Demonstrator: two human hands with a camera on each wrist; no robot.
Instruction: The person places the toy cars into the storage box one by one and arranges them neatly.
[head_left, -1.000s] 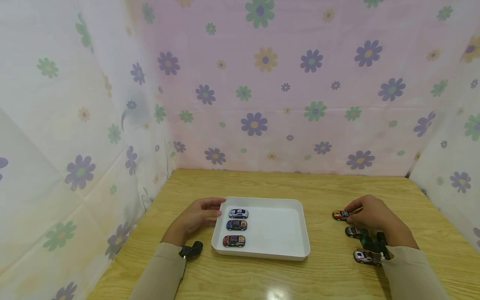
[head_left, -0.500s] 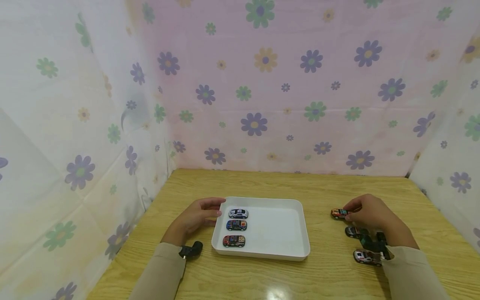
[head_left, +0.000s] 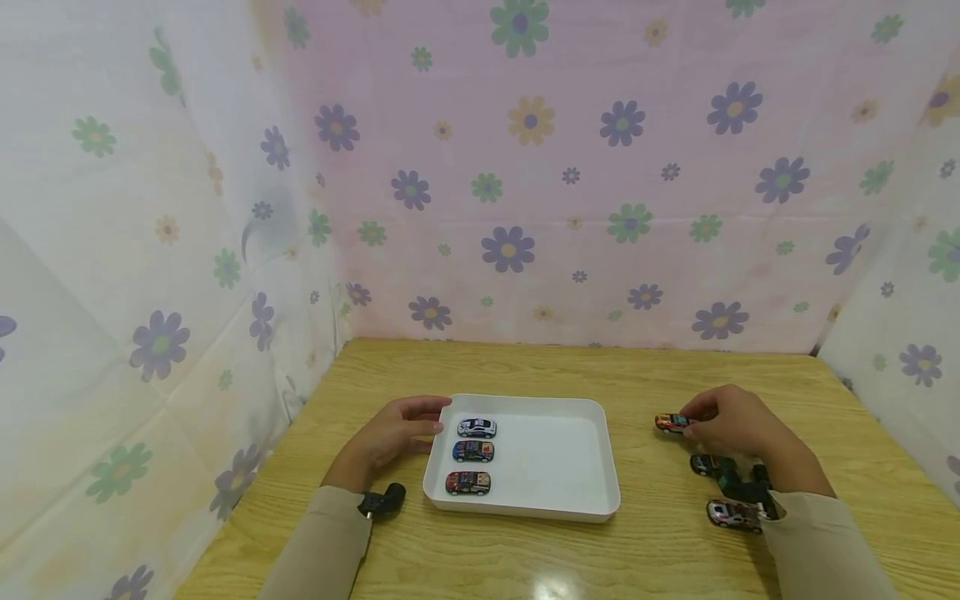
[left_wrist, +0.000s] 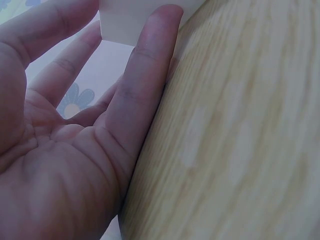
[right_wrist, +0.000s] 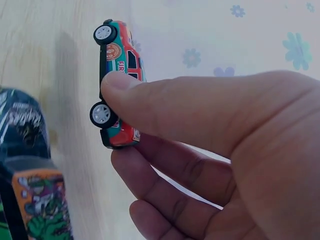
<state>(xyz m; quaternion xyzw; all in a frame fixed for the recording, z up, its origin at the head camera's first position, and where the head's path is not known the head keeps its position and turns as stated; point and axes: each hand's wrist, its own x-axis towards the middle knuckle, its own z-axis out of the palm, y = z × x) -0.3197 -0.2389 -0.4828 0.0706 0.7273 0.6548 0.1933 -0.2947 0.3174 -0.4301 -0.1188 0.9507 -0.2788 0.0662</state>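
Observation:
My right hand (head_left: 738,425) pinches a red and green toy car (right_wrist: 116,55) between thumb and fingers. In the right wrist view the car stands a little off the table, its shadow beside it. A dark toy car (head_left: 703,464) with an orange and green picture lies near that hand, partly hidden by the wrist camera. Below it sits a silver toy car (head_left: 729,514). My left hand (head_left: 388,435) lies at the left side of a white tray (head_left: 555,454), fingers extended against its wall. Inside stand a white car (head_left: 477,427), a blue car (head_left: 473,451) and a red car (head_left: 468,482), in a column along the left.
The wooden table (head_left: 525,554) runs back to a flowered cloth (head_left: 465,250), which also hangs at both sides. Bare table lies between the tray and the right-hand cars. Small black cameras sit on both wrists.
My right hand has moved slightly left and up with the red and green car. The left hand, the tray and the other cars have stayed put.

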